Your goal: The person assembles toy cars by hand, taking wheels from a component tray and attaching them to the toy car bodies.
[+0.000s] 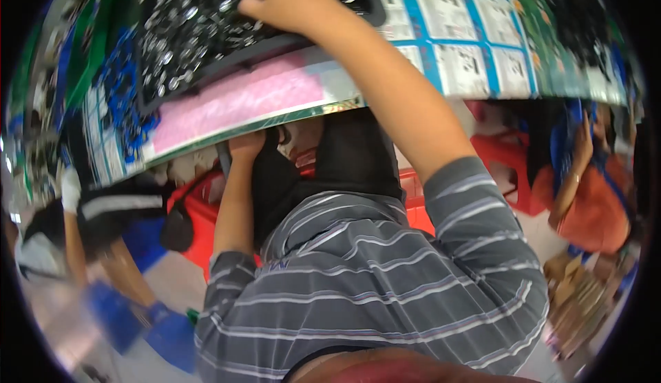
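Note:
My right hand reaches over a dark tray heaped with small shiny black parts. Its fingers are curled in at the top edge of the picture, and whatever they may hold is hidden. Below the table's front edge, beside my thigh, is my left hand. The tabletop covers part of it, so its fingers do not show. A pink sheet lies on the table just in front of the tray.
Blue parts are piled left of the tray. White labelled cards on a blue backing cover the right of the table, with a black heap beyond. Co-workers sit at both sides, one in orange. Red stools stand nearby.

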`<action>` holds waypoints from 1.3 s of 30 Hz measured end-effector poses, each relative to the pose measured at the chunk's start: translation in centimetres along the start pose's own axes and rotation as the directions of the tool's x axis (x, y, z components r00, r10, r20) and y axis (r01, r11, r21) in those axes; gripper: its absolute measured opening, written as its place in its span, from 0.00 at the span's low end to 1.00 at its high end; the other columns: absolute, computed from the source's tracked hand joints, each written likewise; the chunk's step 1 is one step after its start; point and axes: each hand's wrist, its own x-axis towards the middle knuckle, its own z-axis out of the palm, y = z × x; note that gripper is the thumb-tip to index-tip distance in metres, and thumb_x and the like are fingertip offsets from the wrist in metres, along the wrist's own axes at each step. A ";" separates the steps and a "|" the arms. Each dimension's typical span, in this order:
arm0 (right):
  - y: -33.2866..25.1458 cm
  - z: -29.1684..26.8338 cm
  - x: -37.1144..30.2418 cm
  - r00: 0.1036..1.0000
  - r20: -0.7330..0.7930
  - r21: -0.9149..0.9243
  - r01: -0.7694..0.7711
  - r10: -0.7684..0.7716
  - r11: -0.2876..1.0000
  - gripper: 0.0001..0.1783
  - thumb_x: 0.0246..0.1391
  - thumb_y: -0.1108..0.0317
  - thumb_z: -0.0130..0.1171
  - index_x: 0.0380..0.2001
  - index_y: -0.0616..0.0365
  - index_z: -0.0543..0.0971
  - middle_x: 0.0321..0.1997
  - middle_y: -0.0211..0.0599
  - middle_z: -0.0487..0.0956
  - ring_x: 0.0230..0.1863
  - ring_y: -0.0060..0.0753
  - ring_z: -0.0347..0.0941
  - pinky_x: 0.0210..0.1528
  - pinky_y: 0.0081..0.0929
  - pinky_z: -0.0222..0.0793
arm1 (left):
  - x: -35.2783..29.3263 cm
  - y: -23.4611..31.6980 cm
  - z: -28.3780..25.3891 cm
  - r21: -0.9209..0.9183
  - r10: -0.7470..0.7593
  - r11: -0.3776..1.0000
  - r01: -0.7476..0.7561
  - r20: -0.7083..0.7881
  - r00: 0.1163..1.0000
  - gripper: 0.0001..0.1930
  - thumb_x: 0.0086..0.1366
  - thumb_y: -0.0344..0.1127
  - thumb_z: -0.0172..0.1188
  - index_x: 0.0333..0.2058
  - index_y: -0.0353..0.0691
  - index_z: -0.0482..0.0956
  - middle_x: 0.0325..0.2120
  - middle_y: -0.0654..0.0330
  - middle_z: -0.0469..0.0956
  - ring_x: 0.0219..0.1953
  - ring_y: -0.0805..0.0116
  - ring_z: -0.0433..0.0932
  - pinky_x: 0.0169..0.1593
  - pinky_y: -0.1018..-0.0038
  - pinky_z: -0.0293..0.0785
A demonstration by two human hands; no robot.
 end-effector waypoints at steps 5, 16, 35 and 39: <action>-0.1 -1.2 -0.5 0.993 -0.072 0.075 0.102 -0.097 0.992 0.17 0.47 0.70 0.63 0.39 0.69 0.76 0.56 0.61 0.70 0.48 0.64 0.75 0.53 0.46 0.74 | 2.5 2.0 -0.5 -0.181 -0.004 0.983 0.031 0.145 0.989 0.27 0.65 0.53 0.54 0.57 0.43 0.76 0.57 0.46 0.75 0.61 0.44 0.71 0.66 0.53 0.64; -1.1 -1.9 -0.7 0.991 -0.133 0.198 0.038 -0.012 0.979 0.21 0.44 0.71 0.64 0.43 0.66 0.75 0.46 0.55 0.75 0.48 0.58 0.73 0.53 0.42 0.72 | 6.1 5.8 5.5 -0.997 0.179 0.072 0.034 0.046 0.983 0.38 0.67 0.55 0.54 0.72 0.54 0.55 0.73 0.55 0.52 0.75 0.53 0.46 0.76 0.58 0.45; 9.6 -9.2 -18.5 0.935 -0.293 -0.352 -0.300 0.200 0.887 0.32 0.52 0.66 0.65 0.59 0.66 0.70 0.54 0.59 0.77 0.56 0.59 0.74 0.61 0.42 0.68 | 2.4 -1.3 0.6 -0.260 0.179 0.961 -0.094 0.326 0.928 0.30 0.68 0.55 0.52 0.64 0.45 0.70 0.67 0.48 0.64 0.68 0.47 0.62 0.69 0.56 0.60; 10.0 -9.2 -18.8 0.939 -0.251 -0.397 -0.321 0.234 0.860 0.30 0.53 0.67 0.63 0.58 0.66 0.72 0.57 0.58 0.76 0.58 0.58 0.74 0.62 0.42 0.67 | 1.5 -1.3 0.4 -0.301 0.141 0.953 -0.026 0.364 0.921 0.28 0.69 0.56 0.51 0.62 0.49 0.72 0.66 0.49 0.65 0.67 0.46 0.64 0.68 0.56 0.62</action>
